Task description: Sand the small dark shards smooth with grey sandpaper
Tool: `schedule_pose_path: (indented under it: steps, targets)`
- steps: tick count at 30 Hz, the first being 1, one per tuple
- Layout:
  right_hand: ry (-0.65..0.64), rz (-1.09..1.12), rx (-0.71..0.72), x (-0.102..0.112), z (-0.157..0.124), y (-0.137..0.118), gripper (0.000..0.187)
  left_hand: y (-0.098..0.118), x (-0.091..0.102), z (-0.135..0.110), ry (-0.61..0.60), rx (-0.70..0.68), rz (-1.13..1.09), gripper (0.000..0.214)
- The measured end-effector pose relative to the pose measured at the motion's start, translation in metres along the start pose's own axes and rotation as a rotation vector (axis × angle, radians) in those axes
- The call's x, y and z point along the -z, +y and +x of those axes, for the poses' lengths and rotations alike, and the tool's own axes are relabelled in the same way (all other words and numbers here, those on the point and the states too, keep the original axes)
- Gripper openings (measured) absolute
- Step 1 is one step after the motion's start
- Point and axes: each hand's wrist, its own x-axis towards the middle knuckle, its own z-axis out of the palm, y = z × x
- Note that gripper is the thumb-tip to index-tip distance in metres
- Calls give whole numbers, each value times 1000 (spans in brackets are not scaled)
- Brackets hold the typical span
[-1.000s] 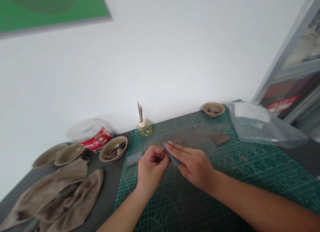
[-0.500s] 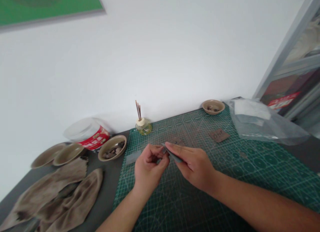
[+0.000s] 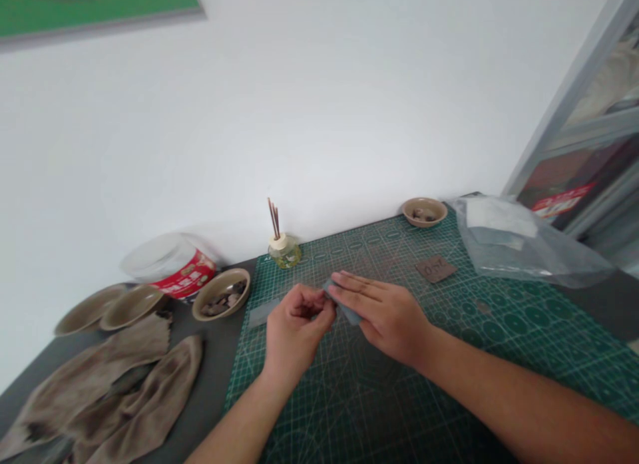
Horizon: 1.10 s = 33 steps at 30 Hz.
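Note:
Above the cutting mat (image 3: pixel 319 411), my two hands meet near the middle of the view. My right hand (image 3: pixel 387 314) grips a folded grey piece of sandpaper (image 3: pixel 351 315) between thumb and fingers, its fingers lying flat along the upper side. Pressed against the sandpaper's left edge is my left hand (image 3: pixel 299 327), closed in a pinch. Whatever it pinches is small and hidden by the fingertips. On the mat left of my left hand lies a flat grey strip (image 3: pixel 263 313). Farther right rests a brown sheet (image 3: pixel 436 269) with a handwritten number.
A bowl of small dark pieces (image 3: pixel 222 307) stands at the left, beside a red-labelled tub (image 3: pixel 182 277), two more bowls (image 3: pixel 132 307) and a brown cloth (image 3: pixel 164 397). At the back are a reed diffuser (image 3: pixel 284 249), another bowl (image 3: pixel 424 218) and a plastic bag (image 3: pixel 519 251).
My right hand has rolled over, so the sandpaper shows more of its flat face and the fingers lie across it. My left hand keeps its pinch. The view has shifted slightly.

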Motion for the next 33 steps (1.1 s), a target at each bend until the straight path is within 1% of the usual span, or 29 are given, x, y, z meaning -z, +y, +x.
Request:
schedule_pose_path:
  steps: [2,6,8,9,11,13,15,19,22,24,27,30,33]
  targets:
    - [3,9,12,0,0,-2,49,0,0,0,-5,-3,-33,14]
    - [12,42,-30,0,0,-5,54,-2,0,1,-16,-3,-121,15]
    - [-5,73,-40,0,-1,-3,57,-3,0,1,-33,-15,-134,16]
    - [-16,83,-64,-1,-1,0,59,-4,0,1,-32,-17,-143,16]
    - [-16,90,-174,-3,-2,8,58,-4,1,0,-13,-10,-164,17]
    - [16,107,-307,-5,-2,15,53,-4,1,0,11,-9,-162,16]
    - [74,154,-409,-7,-1,19,45,-2,2,1,25,-30,-151,16]
    - [202,324,-577,-8,2,17,24,0,1,4,24,-94,-214,14]
    - [239,484,-660,-7,4,13,10,-2,0,6,-16,-65,-208,14]
    - [202,618,-658,-7,6,11,6,-4,-1,7,-52,-30,-186,13]
    - [112,799,-614,-7,8,9,8,-6,-1,8,-102,8,-180,13]
    - [59,903,-576,-8,8,8,12,-8,0,9,-142,35,-167,14]
    - [25,955,-545,-10,7,8,14,-10,0,8,-191,15,-158,13]
